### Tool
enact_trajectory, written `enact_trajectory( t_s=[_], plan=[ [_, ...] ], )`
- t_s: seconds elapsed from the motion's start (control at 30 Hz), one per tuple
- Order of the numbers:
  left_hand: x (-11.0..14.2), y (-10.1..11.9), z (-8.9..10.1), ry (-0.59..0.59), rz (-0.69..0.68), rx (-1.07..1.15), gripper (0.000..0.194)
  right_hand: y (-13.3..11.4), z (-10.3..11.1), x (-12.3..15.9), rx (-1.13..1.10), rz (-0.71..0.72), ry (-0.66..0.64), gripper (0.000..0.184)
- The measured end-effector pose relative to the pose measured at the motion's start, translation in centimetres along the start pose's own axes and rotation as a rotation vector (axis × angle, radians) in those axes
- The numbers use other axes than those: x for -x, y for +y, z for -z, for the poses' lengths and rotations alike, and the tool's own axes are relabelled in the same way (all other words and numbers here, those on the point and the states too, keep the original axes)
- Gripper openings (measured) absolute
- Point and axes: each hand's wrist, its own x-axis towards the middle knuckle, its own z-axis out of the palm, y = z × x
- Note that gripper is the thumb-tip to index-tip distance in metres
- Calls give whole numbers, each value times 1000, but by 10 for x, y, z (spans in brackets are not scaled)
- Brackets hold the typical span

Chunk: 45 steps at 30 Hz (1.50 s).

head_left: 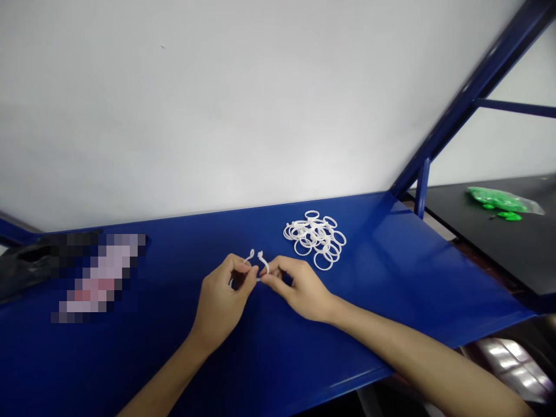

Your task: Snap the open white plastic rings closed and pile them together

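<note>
Between my two hands is a white plastic ring (266,265), opened at the top so that its two knobbed ends stand apart. My left hand (225,295) pinches one side of it between thumb and fingers. On the other side, my right hand (299,286) grips it in the same way, close to the left fingertips. The lower part of the ring is mostly covered by my fingers. Just beyond my right hand lies a loose pile of white rings (319,236), several of them overlapping and closed.
The blue metal table (165,359) meets a white wall (243,116). At the left lie a black plastic bag (26,269) and a blurred-out flat item (102,275). A blue frame post (460,110) rises at the right, beside a black table (499,243) with a bag of green pieces (497,198).
</note>
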Motion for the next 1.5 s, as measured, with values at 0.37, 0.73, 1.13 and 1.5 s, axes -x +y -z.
enact_trajectory(
  t_s=[0.37,0.73,1.13,1.5],
  plan=[
    [-4,1,5,-114,73,68,31,8,0,4,87,165,115,19],
    [3,-1,5,-45,-114,-8,22,-3,12,12,213,290,-38,21],
    [-16,-8,19,-114,-285,-236,28,1,47,-14,403,317,97,23],
    [-29,-37,44,-372,-311,-487,32,42,124,-94,742,-86,-92,8]
  ],
)
